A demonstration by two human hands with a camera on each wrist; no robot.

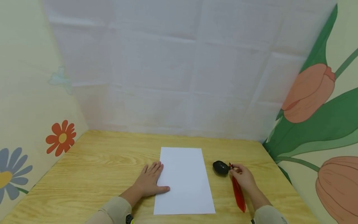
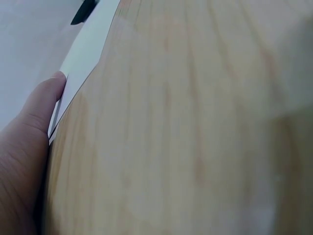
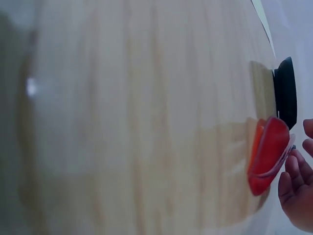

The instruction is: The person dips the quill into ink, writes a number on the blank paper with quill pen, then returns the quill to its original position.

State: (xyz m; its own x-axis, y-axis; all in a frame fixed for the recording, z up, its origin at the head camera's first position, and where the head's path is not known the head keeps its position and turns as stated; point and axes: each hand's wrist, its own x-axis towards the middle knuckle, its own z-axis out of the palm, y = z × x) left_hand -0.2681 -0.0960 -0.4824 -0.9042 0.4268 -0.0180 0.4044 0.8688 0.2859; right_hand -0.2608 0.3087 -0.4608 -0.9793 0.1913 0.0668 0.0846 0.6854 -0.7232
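A white sheet of paper (image 1: 184, 180) lies on the wooden table. My left hand (image 1: 151, 182) rests palm down at its left edge, fingers straight and thumb stretched over the sheet. In the left wrist view that thumb (image 2: 41, 103) lies against the paper (image 2: 90, 54). To the right of the sheet, my right hand (image 1: 245, 179) pinches the far end of a long, narrow red thing (image 1: 238, 196) that tapers towards me. It shows glossy red in the right wrist view (image 3: 269, 152). A shiny black rounded object (image 1: 221, 168) sits just left of my right fingertips.
The wooden tabletop (image 1: 112, 161) runs back to a creased white sheet (image 1: 167, 77) hung behind it. Flower-patterned walls (image 1: 321, 130) border both sides. In the right wrist view, the black object (image 3: 285, 93) stands close beyond the red thing.
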